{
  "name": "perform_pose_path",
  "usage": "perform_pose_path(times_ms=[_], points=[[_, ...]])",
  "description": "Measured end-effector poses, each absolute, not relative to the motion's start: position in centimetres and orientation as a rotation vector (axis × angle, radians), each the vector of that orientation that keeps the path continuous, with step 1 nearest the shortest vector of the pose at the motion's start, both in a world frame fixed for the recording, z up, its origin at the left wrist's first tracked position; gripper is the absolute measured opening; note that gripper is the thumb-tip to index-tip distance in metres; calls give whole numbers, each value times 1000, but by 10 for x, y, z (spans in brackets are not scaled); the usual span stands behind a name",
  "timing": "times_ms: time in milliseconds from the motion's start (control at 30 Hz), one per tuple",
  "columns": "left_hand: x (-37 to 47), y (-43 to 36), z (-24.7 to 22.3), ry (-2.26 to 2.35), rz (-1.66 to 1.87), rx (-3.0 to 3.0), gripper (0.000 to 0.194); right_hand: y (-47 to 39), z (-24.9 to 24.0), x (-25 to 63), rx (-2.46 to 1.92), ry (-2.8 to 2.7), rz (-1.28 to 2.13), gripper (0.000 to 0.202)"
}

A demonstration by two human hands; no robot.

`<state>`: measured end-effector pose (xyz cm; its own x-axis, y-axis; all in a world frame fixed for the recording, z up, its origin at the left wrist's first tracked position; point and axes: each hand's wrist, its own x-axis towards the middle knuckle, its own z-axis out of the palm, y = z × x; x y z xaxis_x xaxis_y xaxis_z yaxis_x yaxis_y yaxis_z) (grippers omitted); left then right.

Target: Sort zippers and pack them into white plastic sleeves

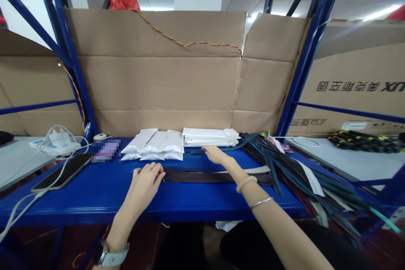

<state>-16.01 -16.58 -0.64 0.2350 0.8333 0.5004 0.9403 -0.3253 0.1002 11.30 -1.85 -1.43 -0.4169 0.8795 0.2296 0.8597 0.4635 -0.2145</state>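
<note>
My left hand (146,183) is closed at the left end of a long dark brown zipper-like strip (196,177), its fingertips curled on that end. The strip lies flat across the blue shelf, with a pale strip (257,170) partly along its back edge. My right hand (219,157) reaches over these strips with fingers stretched out to the left, close in front of a stack of flat white packets (210,137). A dark teal strip (236,148) passes behind and under this hand; whether the fingertips touch it I cannot tell.
Puffy white packages (153,145) stand at the back. A heap of dark strips (294,173) hangs over the shelf's right front edge. To the left lie a phone (63,172), white cables (23,206) and a power strip (57,143). Cardboard (158,80) walls the back between blue posts.
</note>
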Motion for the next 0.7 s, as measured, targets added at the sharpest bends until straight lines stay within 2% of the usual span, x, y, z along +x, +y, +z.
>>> perform_pose_path(times_ms=[333,500,700], points=[[-138,-172,-6,-1595,-769,-2378,21,-56,-22,141,-1485,-2349,65,7],[-125,-175,-6,-1618,-863,-2428,20,-78,2,148,-1383,-2320,82,10],[-110,-184,0,-1684,-1056,-2487,25,-117,32,133,-1100,-2307,261,16]])
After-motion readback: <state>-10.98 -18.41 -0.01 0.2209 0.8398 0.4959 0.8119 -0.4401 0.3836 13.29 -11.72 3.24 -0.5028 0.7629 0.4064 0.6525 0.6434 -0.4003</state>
